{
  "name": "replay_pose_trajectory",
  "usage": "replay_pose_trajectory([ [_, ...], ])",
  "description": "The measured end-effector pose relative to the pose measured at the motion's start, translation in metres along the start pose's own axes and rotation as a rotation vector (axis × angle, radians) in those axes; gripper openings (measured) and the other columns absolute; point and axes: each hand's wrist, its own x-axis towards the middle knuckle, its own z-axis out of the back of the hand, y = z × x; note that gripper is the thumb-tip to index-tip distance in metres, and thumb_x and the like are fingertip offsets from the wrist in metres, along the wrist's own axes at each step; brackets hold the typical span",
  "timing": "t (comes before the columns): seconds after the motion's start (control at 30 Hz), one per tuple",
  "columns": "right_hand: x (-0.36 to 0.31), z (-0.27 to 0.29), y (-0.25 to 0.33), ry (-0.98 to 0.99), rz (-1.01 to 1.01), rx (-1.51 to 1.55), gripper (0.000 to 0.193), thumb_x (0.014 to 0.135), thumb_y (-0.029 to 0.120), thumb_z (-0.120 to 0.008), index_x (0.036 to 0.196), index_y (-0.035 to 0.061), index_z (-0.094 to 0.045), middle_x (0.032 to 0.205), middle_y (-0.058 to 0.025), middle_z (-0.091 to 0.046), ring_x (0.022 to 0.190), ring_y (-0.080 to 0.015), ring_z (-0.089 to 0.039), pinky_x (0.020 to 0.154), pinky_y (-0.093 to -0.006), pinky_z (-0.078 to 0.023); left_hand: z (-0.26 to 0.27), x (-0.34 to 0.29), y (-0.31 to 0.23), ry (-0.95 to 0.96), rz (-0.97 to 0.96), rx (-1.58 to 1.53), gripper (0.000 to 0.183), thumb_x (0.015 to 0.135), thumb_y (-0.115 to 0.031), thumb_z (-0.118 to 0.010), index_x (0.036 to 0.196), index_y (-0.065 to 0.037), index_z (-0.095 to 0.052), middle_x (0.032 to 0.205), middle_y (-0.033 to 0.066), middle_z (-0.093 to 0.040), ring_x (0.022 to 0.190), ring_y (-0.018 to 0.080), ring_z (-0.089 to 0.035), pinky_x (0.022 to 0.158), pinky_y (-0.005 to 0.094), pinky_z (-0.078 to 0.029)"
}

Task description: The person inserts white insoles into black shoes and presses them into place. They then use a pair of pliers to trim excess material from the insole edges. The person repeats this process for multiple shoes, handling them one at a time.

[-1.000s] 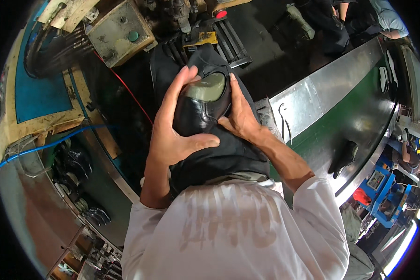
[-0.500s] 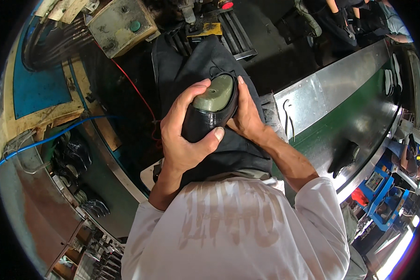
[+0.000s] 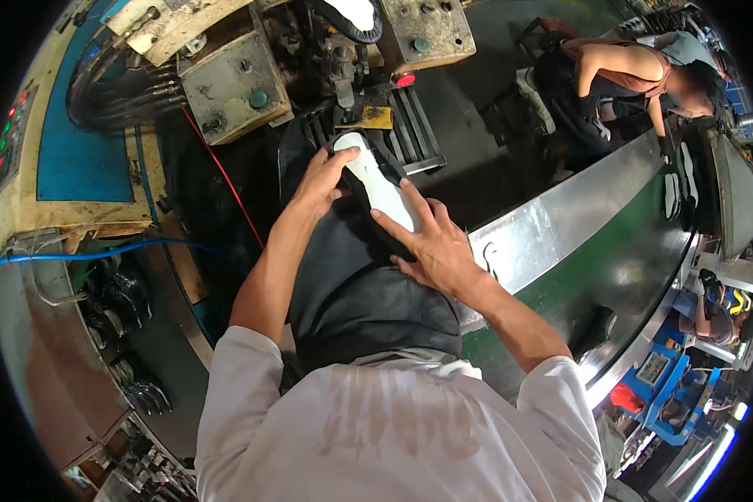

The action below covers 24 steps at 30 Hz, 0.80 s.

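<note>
A black shoe upper on a last (image 3: 378,173) lies over my lap with its underside turned up, showing a long white insole board. My left hand (image 3: 320,182) grips its far end, thumb pressed on the white board. My right hand (image 3: 433,248) holds the near end from the right, its fingers bent over the board's edge and along the side. Under the shoe, a black apron (image 3: 368,301) covers my legs. The green last seen from above earlier is now hidden beneath.
A machine with a grey control box (image 3: 236,79) and yellow plate (image 3: 365,117) stands ahead. At right, a metal ledge (image 3: 552,205) with pliers (image 3: 489,259) borders a green conveyor (image 3: 560,289) carrying a dark shoe (image 3: 594,329). Black shoes (image 3: 125,293) sit left. A co-worker (image 3: 619,75) bends at far right.
The shoe has been turned over, from its opening and green last facing up to its white underside facing up. Both hands have shifted their hold, the left one farther forward. My view has tilted up.
</note>
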Motion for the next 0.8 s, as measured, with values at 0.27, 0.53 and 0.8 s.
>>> replay_pose_trajectory([
  [0.27,0.004,-0.013,-0.013,0.001,0.056,-0.018,0.077,0.09,0.028,-0.082,0.158,0.0456,-0.051,0.172,-0.0257,-0.023,0.129,-0.0547,-0.053,0.107,-0.0589,-0.058,0.022,0.037,0.01,-0.259,-0.813,0.875,0.029,0.101,-0.019,-0.068,0.12,0.001,-0.077,0.108,0.0239,-0.075,0.101,0.0437,-0.073,0.09,0.046,-0.057],
  [0.53,0.017,-0.002,-0.022,0.057,0.034,0.074,0.077,0.088,0.025,-0.081,0.157,0.0446,-0.053,0.173,-0.0276,-0.021,0.128,-0.0576,-0.053,0.105,-0.0597,-0.058,0.029,0.04,0.032,-0.211,-0.545,0.545,0.042,0.103,-0.018,-0.067,0.138,0.004,-0.068,0.13,0.026,-0.074,0.125,0.0374,-0.071,0.107,0.0409,-0.052],
  [0.8,0.004,0.015,-0.042,-0.069,-0.057,0.22,0.074,0.085,0.026,-0.085,0.153,0.0401,-0.061,0.172,-0.0301,-0.024,0.131,-0.0524,-0.054,0.107,-0.0566,-0.057,0.026,0.052,-0.027,-0.213,-0.672,0.557,0.063,0.11,-0.039,-0.063,0.151,0.008,-0.055,0.147,0.0246,-0.066,0.141,0.0329,-0.06,0.118,0.0427,-0.044],
])
